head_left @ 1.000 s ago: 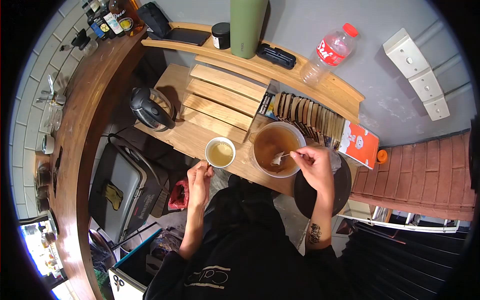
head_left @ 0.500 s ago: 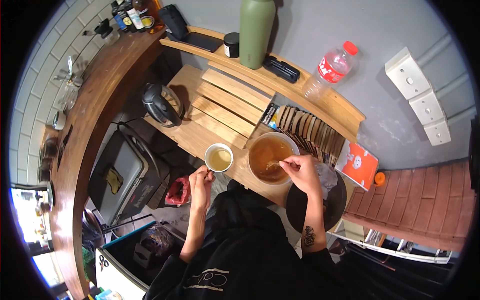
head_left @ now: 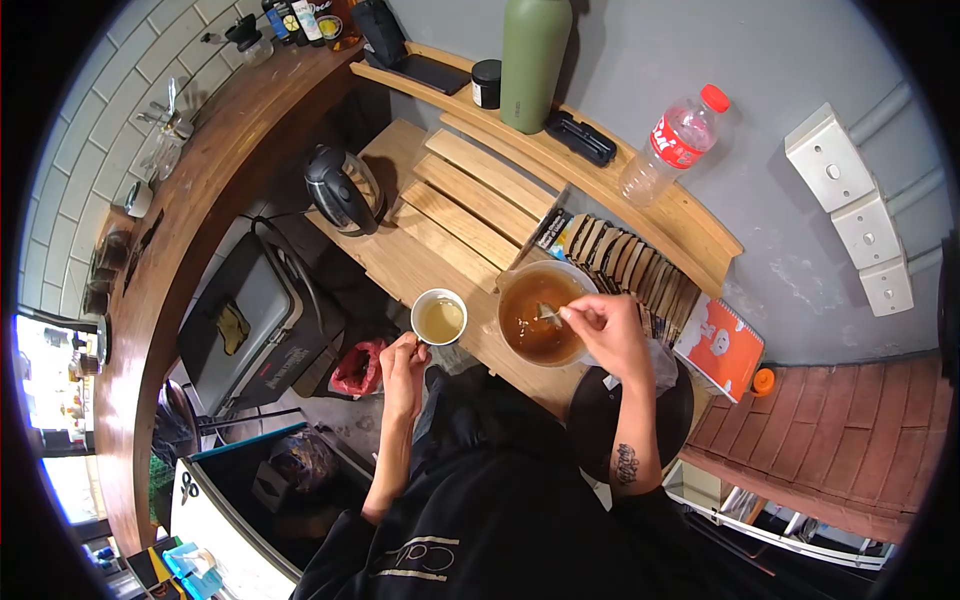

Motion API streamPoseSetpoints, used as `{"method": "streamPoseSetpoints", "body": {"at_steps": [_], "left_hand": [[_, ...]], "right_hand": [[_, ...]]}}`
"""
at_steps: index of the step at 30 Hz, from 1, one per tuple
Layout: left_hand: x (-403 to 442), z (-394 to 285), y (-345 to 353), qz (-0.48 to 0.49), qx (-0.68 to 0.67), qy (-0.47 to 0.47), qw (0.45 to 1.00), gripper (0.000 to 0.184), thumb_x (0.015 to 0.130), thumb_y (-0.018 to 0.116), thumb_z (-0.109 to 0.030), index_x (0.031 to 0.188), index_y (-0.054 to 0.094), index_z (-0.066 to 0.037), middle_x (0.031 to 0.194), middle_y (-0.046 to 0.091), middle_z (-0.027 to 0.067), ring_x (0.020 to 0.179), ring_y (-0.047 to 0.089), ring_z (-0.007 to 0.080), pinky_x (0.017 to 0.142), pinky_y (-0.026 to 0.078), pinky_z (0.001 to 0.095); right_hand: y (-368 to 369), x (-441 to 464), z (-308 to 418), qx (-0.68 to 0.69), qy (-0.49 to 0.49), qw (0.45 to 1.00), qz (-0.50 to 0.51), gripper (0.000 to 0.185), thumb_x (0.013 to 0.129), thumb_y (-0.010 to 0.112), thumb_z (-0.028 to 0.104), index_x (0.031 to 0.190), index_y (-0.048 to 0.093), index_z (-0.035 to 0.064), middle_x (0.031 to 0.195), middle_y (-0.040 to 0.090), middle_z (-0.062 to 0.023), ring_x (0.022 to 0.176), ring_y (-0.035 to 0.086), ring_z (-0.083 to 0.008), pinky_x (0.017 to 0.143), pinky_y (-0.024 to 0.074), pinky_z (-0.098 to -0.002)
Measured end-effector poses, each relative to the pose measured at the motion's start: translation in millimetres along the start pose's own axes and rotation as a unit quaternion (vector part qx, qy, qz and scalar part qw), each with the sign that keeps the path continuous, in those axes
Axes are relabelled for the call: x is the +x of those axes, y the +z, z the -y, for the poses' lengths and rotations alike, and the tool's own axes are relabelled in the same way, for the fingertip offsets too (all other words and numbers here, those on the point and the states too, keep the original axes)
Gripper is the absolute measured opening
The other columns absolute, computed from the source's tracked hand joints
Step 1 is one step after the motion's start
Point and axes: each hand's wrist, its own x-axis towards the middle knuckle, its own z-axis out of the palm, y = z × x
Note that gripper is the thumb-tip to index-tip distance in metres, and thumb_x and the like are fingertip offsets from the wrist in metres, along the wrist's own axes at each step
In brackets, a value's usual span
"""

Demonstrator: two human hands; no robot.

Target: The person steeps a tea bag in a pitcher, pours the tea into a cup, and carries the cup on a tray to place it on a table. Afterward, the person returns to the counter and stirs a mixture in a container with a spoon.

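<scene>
My left hand (head_left: 402,368) is closed round the handle of a mug (head_left: 438,294), which it holds out beside the table edge. Pale yellowish liquid (head_left: 440,322) lies inside the mug. Over a round tub (head_left: 503,342) of amber-brown liquid (head_left: 525,300), my right hand (head_left: 607,325) pinches what looks like a wet tea bag (head_left: 547,313) between thumb and fingertips. The bag hangs at or just above the surface; contact is hard to tell. Small bright spots, perhaps bubbles or glints, show on the liquid below it.
Behind the tub stands a row of books (head_left: 630,262), with an orange notebook (head_left: 718,345) to its right. A black kettle (head_left: 342,192) sits at the table's left. The back shelf carries a green flask (head_left: 533,65) and a plastic bottle (head_left: 675,145). A dark round stool (head_left: 610,430) is below.
My right hand has lifted slightly, and the tea bag now shows clearly at its fingertips. The left hand keeps the mug nearly in place. The head view has shifted a little.
</scene>
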Motion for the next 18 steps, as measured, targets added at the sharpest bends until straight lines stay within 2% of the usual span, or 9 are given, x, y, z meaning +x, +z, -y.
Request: {"method": "streamPoseSetpoints", "body": {"at_steps": [3, 5, 7, 8, 11, 12, 15, 18], "left_hand": [[0.4, -0.1, 2.2, 0.003, -0.006, 0.003, 1.000, 0.029, 0.096, 0.048, -0.020, 0.074, 0.052, -0.004, 0.072, 0.045, -0.0007, 0.067, 0.035, 0.0080, 0.065, 0.031, 0.0262], [-0.9, -0.9, 2.2, -0.007, -0.006, -0.008, 1.000, 0.029, 0.097, 0.048, -0.020, 0.073, 0.051, -0.004, 0.071, 0.044, -0.0008, 0.067, 0.035, 0.0080, 0.065, 0.031, 0.0262], [0.1, -1.8, 2.0, -0.004, -0.004, -0.009, 1.000, 0.029, 0.096, 0.048, -0.020, 0.072, 0.050, -0.005, 0.070, 0.044, -0.0012, 0.066, 0.034, 0.0078, 0.064, 0.030, 0.0260], [1.8, -2.9, 2.8, -0.006, -0.006, -0.006, 1.000, 0.029, 0.096, 0.048, -0.020, 0.072, 0.050, -0.005, 0.070, 0.044, -0.0012, 0.066, 0.034, 0.0078, 0.064, 0.030, 0.0260], [-2.8, -3.4, -0.5, 0.003, 0.002, -0.002, 1.000, 0.030, 0.097, 0.048, -0.021, 0.072, 0.051, -0.005, 0.070, 0.043, -0.0015, 0.066, 0.034, 0.0076, 0.064, 0.030, 0.0260], [-2.9, -2.8, -2.3, 0.010, 0.000, 0.004, 1.000, 0.031, 0.098, 0.049, -0.022, 0.072, 0.051, -0.005, 0.070, 0.044, -0.0015, 0.066, 0.034, 0.0076, 0.064, 0.030, 0.0259], [1.0, -2.1, -1.7, 0.018, -0.008, 0.011, 1.000, 0.033, 0.099, 0.049, -0.024, 0.072, 0.051, -0.005, 0.070, 0.045, -0.0012, 0.067, 0.034, 0.0077, 0.064, 0.030, 0.0257], [-1.1, -2.7, 1.6, 0.023, 0.002, 0.012, 1.000, 0.033, 0.099, 0.049, -0.024, 0.072, 0.051, -0.004, 0.070, 0.045, -0.0011, 0.067, 0.035, 0.0078, 0.064, 0.030, 0.0258]], "right_hand": [[-7.8, 2.2, 23.7, 0.015, -0.005, 1.000, -0.019, 0.012, 0.088, 0.070, 0.006, 0.083, 0.069, -0.0048, 0.057, 0.042, 0.0084, 0.054, 0.030, 0.0001, 0.047, 0.0219, -0.0226], [-3.6, 1.4, 14.6, 0.029, -0.002, 0.999, -0.017, 0.014, 0.089, 0.070, 0.008, 0.083, 0.069, -0.0048, 0.058, 0.043, 0.0084, 0.054, 0.030, 0.0000, 0.047, 0.0222, -0.0225], [4.7, 3.3, -17.4, -0.028, 0.033, 0.999, 0.012, 0.015, 0.087, 0.070, 0.012, 0.083, 0.070, -0.0030, 0.055, 0.049, -0.0021, 0.055, 0.039, -0.0029, 0.049, 0.0315, -0.0248], [8.2, 2.8, -28.3, -0.073, 0.035, 0.997, 0.008, 0.016, 0.087, 0.070, 0.012, 0.082, 0.069, -0.0030, 0.055, 0.049, -0.0037, 0.055, 0.039, -0.0034, 0.049, 0.0321, -0.0251], [7.8, 1.8, -16.8, -0.034, 0.009, 0.999, -0.013, 0.015, 0.087, 0.070, 0.011, 0.083, 0.069, -0.0034, 0.056, 0.049, -0.0016, 0.055, 0.039, -0.0033, 0.050, 0.0321, -0.0249], [3.8, 1.4, 5.1, -0.011, -0.002, 1.000, -0.024, 0.014, 0.088, 0.069, 0.009, 0.084, 0.068, -0.0041, 0.057, 0.050, 0.0021, 0.056, 0.039, -0.0022, 0.049, 0.0313, -0.0233], [-7.5, -1.8, 35.3, 0.001, 0.006, 1.000, -0.026, 0.013, 0.089, 0.068, 0.007, 0.085, 0.068, -0.0049, 0.059, 0.051, 0.0047, 0.057, 0.040, -0.0010, 0.050, 0.0308, -0.0215], [-3.8, -4.2, 20.2, -0.013, 0.010, 1.000, -0.020, 0.013, 0.090, 0.068, 0.007, 0.085, 0.068, -0.0051, 0.059, 0.051, 0.0047, 0.057, 0.040, -0.0004, 0.050, 0.0313, -0.0207]]}}
